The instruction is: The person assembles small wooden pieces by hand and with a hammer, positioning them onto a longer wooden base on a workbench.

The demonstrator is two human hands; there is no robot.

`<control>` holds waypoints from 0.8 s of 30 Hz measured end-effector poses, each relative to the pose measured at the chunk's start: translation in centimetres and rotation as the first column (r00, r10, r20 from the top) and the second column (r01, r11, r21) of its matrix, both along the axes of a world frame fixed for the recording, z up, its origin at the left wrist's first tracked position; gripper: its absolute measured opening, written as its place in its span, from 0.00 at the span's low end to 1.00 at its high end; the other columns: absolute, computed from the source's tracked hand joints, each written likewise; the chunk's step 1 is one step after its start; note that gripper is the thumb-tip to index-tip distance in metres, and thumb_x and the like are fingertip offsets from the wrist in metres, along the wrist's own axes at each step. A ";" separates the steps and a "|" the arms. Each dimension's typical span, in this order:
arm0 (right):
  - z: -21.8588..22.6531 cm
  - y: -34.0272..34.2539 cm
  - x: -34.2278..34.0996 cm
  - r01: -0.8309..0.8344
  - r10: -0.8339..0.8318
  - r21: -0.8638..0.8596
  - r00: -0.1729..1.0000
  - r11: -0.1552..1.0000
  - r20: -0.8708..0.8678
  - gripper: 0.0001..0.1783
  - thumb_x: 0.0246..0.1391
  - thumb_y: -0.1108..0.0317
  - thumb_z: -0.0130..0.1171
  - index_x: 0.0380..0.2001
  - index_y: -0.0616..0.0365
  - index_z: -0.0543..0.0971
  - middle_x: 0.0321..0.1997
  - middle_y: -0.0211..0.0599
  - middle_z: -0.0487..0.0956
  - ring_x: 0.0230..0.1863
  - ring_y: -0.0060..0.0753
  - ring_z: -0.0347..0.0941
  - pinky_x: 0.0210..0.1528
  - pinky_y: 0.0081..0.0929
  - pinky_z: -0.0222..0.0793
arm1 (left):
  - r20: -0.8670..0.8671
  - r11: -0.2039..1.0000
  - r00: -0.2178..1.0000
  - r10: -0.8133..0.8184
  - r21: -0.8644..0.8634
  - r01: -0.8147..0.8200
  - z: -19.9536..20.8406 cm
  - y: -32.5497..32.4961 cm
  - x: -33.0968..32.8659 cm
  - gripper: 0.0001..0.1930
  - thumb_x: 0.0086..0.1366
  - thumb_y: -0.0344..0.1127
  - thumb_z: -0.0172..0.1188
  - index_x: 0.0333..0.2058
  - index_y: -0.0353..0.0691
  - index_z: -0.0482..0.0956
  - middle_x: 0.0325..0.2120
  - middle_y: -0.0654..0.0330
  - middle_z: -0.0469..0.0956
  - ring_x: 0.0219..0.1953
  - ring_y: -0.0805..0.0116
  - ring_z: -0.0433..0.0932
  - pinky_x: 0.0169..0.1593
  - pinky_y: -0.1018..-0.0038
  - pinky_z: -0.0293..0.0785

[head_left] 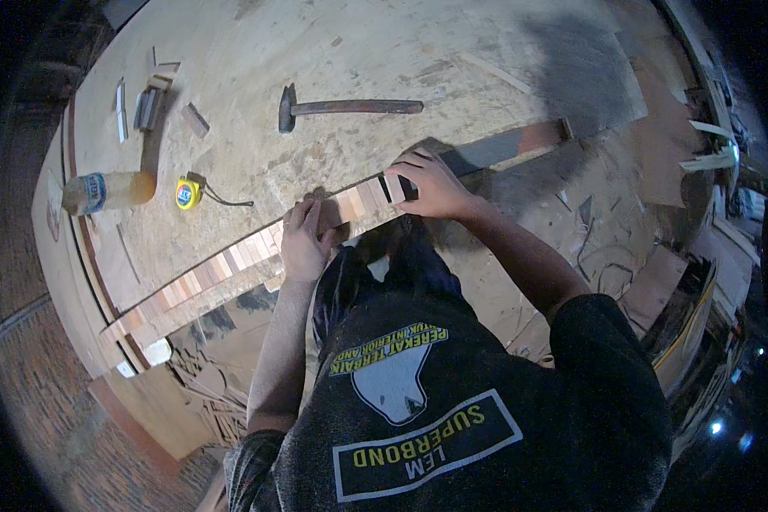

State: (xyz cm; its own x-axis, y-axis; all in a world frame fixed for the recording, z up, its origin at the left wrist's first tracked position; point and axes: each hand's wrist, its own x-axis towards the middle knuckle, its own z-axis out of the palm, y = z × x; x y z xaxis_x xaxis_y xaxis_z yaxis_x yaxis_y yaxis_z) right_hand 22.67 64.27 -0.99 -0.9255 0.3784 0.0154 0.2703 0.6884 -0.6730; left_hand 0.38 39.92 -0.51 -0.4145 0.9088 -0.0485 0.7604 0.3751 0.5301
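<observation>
A long row of small wooden blocks [243, 253], in light and reddish-brown tones, runs slantwise along the near edge of the worktable. My left hand [305, 241] grips across the row near its middle, fingers over the far side and thumb on the near side. At the row's right end my right hand [436, 186] is closed around the last wooden blocks [395, 188], where a dark gap shows between pieces. Its palm hides part of them. Beyond my right hand a dark flat strip [495, 152] continues the line, with a brownish end.
On the worktable [384, 51] lie a hammer [350, 107], a yellow tape measure [188, 194] with a dark strap, and a plastic bottle [115, 192] on its side. Loose wood offcuts [149, 109] sit at the far left. Scrap sheets [653, 277] clutter the right.
</observation>
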 end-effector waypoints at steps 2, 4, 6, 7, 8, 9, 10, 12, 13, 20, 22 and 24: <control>-0.6 0.2 -0.4 -0.022 0.022 0.004 1.000 1.000 -0.008 0.34 0.45 0.60 0.78 0.57 0.52 0.81 0.58 0.41 0.81 0.64 0.52 0.74 0.68 0.49 0.69 | 0.011 1.000 1.000 0.015 -0.025 -0.015 -0.3 0.0 0.3 0.38 0.54 0.31 0.78 0.65 0.34 0.79 0.63 0.46 0.77 0.66 0.41 0.74 0.71 0.54 0.73; -1.0 0.0 -0.5 -0.037 0.037 0.012 0.999 0.999 -0.015 0.34 0.45 0.60 0.78 0.57 0.53 0.81 0.58 0.41 0.81 0.65 0.51 0.74 0.68 0.49 0.69 | -0.028 0.999 0.999 0.016 0.048 -0.014 -0.5 -0.1 0.6 0.37 0.54 0.29 0.76 0.64 0.34 0.79 0.63 0.46 0.77 0.66 0.41 0.74 0.71 0.54 0.72; -0.6 0.1 -0.4 -0.014 0.013 0.081 1.000 0.997 0.012 0.33 0.45 0.61 0.79 0.57 0.54 0.82 0.58 0.41 0.81 0.65 0.51 0.73 0.67 0.48 0.70 | -0.015 0.999 1.000 0.025 0.034 -0.024 -0.6 -0.1 0.8 0.36 0.54 0.29 0.76 0.64 0.34 0.79 0.63 0.46 0.77 0.66 0.41 0.74 0.71 0.54 0.72; -0.8 0.0 -0.5 -0.019 0.018 0.077 1.000 0.997 0.016 0.33 0.45 0.61 0.79 0.57 0.54 0.82 0.58 0.41 0.81 0.65 0.51 0.73 0.67 0.48 0.70 | -0.006 0.999 1.000 0.027 0.024 -0.027 -0.6 -0.1 0.7 0.36 0.54 0.29 0.76 0.64 0.34 0.79 0.63 0.46 0.77 0.66 0.41 0.73 0.71 0.54 0.72; -1.0 0.3 -0.6 -0.034 0.035 0.068 0.999 0.997 -0.008 0.34 0.44 0.61 0.79 0.57 0.53 0.82 0.58 0.41 0.81 0.65 0.51 0.73 0.67 0.48 0.70 | -0.002 0.999 0.999 0.034 0.023 -0.034 -0.7 0.0 0.8 0.36 0.54 0.29 0.76 0.64 0.34 0.79 0.63 0.46 0.77 0.66 0.41 0.73 0.71 0.54 0.72; -1.1 0.4 -0.6 -0.049 0.051 0.058 0.998 0.997 -0.032 0.35 0.44 0.60 0.80 0.57 0.53 0.82 0.58 0.41 0.81 0.64 0.52 0.73 0.67 0.48 0.70 | -0.010 0.999 0.999 0.032 0.027 -0.031 -0.7 0.0 0.7 0.36 0.54 0.28 0.76 0.65 0.34 0.79 0.63 0.46 0.77 0.66 0.41 0.73 0.71 0.54 0.72; -1.2 0.6 -0.6 -0.056 0.058 0.057 0.998 0.997 -0.028 0.35 0.44 0.60 0.80 0.57 0.53 0.82 0.58 0.41 0.81 0.64 0.52 0.73 0.67 0.48 0.70 | -0.018 0.999 0.999 0.029 0.032 -0.028 -0.7 0.0 0.8 0.36 0.54 0.28 0.75 0.65 0.34 0.79 0.63 0.46 0.76 0.66 0.41 0.73 0.71 0.54 0.72; -1.4 0.7 -0.8 -0.060 0.061 0.061 0.998 0.996 -0.010 0.36 0.43 0.60 0.80 0.58 0.53 0.82 0.59 0.41 0.81 0.64 0.52 0.73 0.66 0.48 0.71 | -0.016 0.999 1.000 0.027 0.037 -0.027 -0.7 0.2 0.7 0.36 0.54 0.28 0.75 0.65 0.35 0.79 0.63 0.47 0.76 0.66 0.42 0.74 0.71 0.55 0.72; -1.4 0.7 -0.8 -0.066 0.066 0.059 0.998 0.996 -0.008 0.36 0.43 0.60 0.80 0.58 0.53 0.82 0.59 0.41 0.81 0.64 0.52 0.73 0.66 0.48 0.71 | -0.015 0.999 1.000 0.019 0.044 -0.018 -0.7 0.3 0.7 0.36 0.54 0.28 0.75 0.65 0.35 0.79 0.64 0.47 0.76 0.66 0.42 0.74 0.71 0.55 0.73; -1.1 0.2 -1.2 -0.081 0.074 0.094 0.994 0.992 0.077 0.38 0.43 0.60 0.80 0.60 0.51 0.82 0.60 0.37 0.80 0.67 0.47 0.71 0.70 0.51 0.66 | -0.023 0.999 1.000 0.019 0.043 -0.018 -1.2 -0.2 0.4 0.36 0.54 0.28 0.74 0.65 0.36 0.79 0.64 0.48 0.76 0.67 0.43 0.73 0.70 0.55 0.74; -1.2 0.1 -1.2 -0.075 0.066 0.101 0.994 0.992 0.089 0.38 0.43 0.60 0.80 0.61 0.50 0.82 0.60 0.36 0.80 0.68 0.47 0.70 0.71 0.53 0.65 | -0.020 0.999 1.000 0.021 0.031 -0.021 -1.1 -0.2 0.5 0.36 0.55 0.28 0.75 0.65 0.36 0.79 0.64 0.48 0.76 0.67 0.43 0.73 0.71 0.55 0.73; -1.2 0.2 -1.2 -0.087 0.076 0.065 0.986 0.994 0.149 0.41 0.44 0.58 0.80 0.64 0.48 0.80 0.65 0.36 0.78 0.72 0.47 0.67 0.72 0.61 0.63 | -0.011 0.999 0.999 0.031 0.025 -0.031 -0.7 0.0 0.7 0.36 0.55 0.28 0.74 0.65 0.36 0.79 0.64 0.48 0.76 0.67 0.43 0.73 0.71 0.54 0.73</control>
